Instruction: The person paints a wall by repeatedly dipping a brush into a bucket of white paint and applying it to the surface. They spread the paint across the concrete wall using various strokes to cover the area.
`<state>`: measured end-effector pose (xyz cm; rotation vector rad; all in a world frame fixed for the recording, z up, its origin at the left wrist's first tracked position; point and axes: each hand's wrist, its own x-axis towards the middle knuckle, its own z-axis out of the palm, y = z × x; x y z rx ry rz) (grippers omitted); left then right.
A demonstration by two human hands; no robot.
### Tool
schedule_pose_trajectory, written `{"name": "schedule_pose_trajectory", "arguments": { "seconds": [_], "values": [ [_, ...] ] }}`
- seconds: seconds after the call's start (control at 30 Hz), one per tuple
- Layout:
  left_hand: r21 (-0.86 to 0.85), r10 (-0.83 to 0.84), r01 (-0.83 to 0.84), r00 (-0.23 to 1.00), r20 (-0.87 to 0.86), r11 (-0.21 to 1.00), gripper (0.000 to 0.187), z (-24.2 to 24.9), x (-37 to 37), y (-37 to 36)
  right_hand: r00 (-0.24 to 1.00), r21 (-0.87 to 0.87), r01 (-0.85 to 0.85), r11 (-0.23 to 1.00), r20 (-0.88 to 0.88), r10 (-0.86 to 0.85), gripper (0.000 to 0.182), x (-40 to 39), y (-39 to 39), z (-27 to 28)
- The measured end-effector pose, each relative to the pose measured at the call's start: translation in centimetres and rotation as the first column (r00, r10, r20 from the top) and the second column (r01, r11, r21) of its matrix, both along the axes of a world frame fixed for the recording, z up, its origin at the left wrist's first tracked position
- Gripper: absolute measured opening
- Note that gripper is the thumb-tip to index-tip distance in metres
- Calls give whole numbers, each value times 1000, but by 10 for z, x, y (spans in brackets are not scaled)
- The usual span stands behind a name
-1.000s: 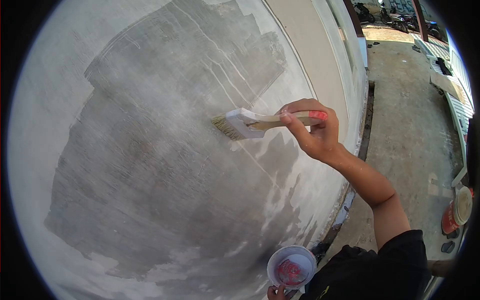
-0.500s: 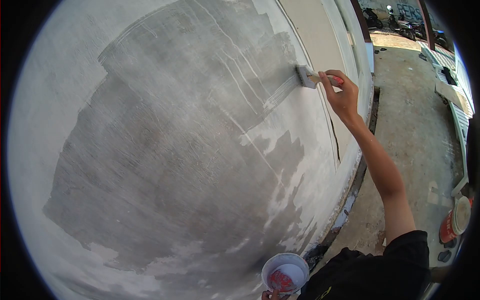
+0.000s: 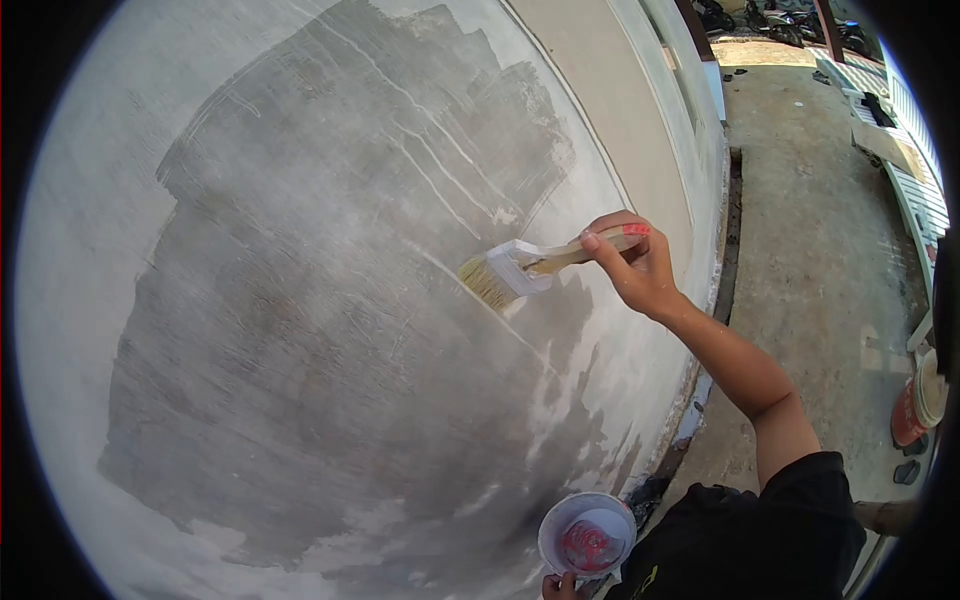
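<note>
Holds a paintbrush (image 3: 522, 268) at a patchy grey wall (image 3: 280, 330).
Pinches the handle (image 3: 568, 255) in the right hand (image 3: 638, 272), with bristles over darker grey; grips a bucket (image 3: 568, 512) by its rim in the left hand (image 3: 561, 588).

Soft, even daylight washes the grey-and-white plastered wall (image 3: 320, 330), which bows with fisheye distortion toward black corners. Sunlight glares at the far edge of the tan concrete walkway (image 3: 805, 230).

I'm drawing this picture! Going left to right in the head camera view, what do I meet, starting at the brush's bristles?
Brush bristles → right hand → black sleeve → red bucket.
</note>
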<state>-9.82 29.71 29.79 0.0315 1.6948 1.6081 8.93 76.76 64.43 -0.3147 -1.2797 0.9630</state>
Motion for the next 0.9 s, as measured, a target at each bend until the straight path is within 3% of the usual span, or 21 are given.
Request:
{"name": "schedule_pose_trajectory", "arguments": {
  "seconds": [0.1, 0.3, 0.4, 0.47, 0.53, 0.67, 0.73, 0.83, 0.9],
  "values": [
    [-12, 28, -28, 1000, -9, 1000, 25, 5, 7, -4, 986, -11, 98, 995, -135, -98, 27, 17, 53, -6],
    [-24, 69, -70, 996, -61, 997, 24, -4, 12, -16, 855, -32, 499, 866, -143, -498, 26, 62, 134, -11],
    [-32, 55, -57, 997, -58, 998, 24, -8, 6, -14, 747, 83, 664, 743, -30, -664, 19, 55, 131, -16],
    [-25, 34, -36, 998, -61, 999, 23, -9, 1, -12, 607, 302, 763, 571, -32, -794, 14, 35, 106, -16],
    [-21, 14, -15, 999, -53, 1000, 23, -8, -4, -11, 620, 391, 724, 568, -9, -785, 13, 16, 68, -18],
    [-5, -33, 33, 999, -34, 999, 22, -3, -11, -4, 762, 532, 568, 628, -54, -645, 17, -9, -24, -24],
    [7, -54, 54, 998, -19, 999, 22, 1, -12, 0, 863, 612, 392, 687, 15, -505, 22, -13, -60, -36],
    [36, -88, 89, 996, -27, 995, 22, 8, -13, 6, 976, 456, 144, 878, 82, -202, 18, -12, -81, -42],
    [35, -66, 66, 998, -26, 997, 23, 23, -4, 10, 985, 348, 108, 931, 89, -147, 18, -10, -63, -49]
  ]
}}
